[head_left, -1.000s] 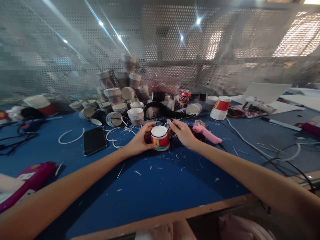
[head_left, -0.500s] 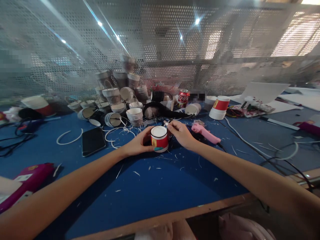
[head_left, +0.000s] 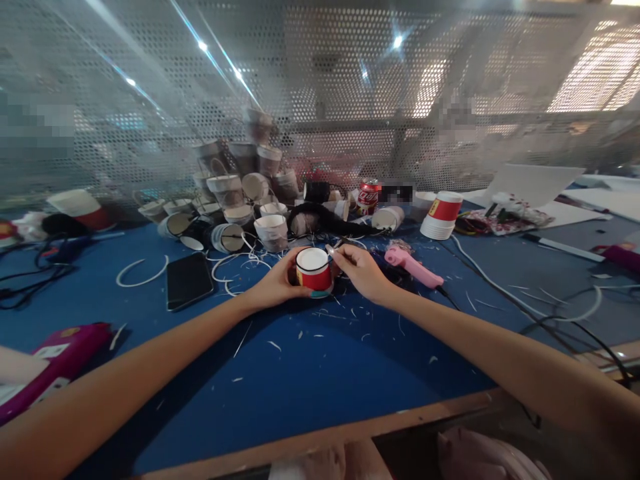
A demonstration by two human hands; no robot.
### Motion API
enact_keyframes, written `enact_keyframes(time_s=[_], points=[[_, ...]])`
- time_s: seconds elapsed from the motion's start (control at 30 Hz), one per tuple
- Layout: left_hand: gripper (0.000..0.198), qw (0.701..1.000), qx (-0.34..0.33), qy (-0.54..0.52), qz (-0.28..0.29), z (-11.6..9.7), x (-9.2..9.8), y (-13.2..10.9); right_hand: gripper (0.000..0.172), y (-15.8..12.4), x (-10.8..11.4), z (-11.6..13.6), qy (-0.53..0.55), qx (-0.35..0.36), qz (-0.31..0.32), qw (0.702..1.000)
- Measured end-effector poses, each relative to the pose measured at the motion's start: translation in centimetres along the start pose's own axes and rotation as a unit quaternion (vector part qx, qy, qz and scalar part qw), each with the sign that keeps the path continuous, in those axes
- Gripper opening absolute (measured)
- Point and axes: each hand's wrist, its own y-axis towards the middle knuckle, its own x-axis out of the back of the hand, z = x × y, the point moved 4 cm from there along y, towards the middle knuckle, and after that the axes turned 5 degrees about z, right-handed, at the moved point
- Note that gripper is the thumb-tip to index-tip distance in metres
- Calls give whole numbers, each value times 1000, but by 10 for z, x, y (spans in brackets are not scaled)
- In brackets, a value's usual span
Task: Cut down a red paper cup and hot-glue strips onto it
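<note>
A red and white paper cup (head_left: 316,279) is in my left hand (head_left: 280,283), its white round end facing up. A thin black line runs around the edge of that end. The thumb, with a teal nail, lies across the near side of the cup, and the fingers curl behind it. At the cup's right edge, my right hand (head_left: 363,270) has thumb and forefinger closed in a pinch beside the black line. What the pinch holds is too small to make out. To its right lies a pink glue gun (head_left: 415,267) with a black cable.
Behind are piled white cups (head_left: 227,191), a red soda can (head_left: 369,197) and a stack of red and white cups (head_left: 442,215). A black phone (head_left: 189,281) lies left. White cord (head_left: 143,273) and scraps litter the blue table (head_left: 310,380). A magenta tool (head_left: 63,363) sits front left.
The cup has shifted slightly left and up, and has tipped and turned a little in my left hand. My right hand stays pinched at its edge.
</note>
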Motion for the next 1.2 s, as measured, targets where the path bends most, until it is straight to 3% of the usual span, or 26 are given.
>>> enact_keyframes(time_s=[0.23,0.4,1.2], points=[[76,999,-13,-47,6,5,2,0,33,-3,-1,5,-2,17,8,1000],[76,999,-13,-48,12,4,2,-1,33,-4,2,9,-51,35,-5,998],[76,996,17,-52,71,5,-5,-4,37,-6,-1,10,-87,51,-4,995]])
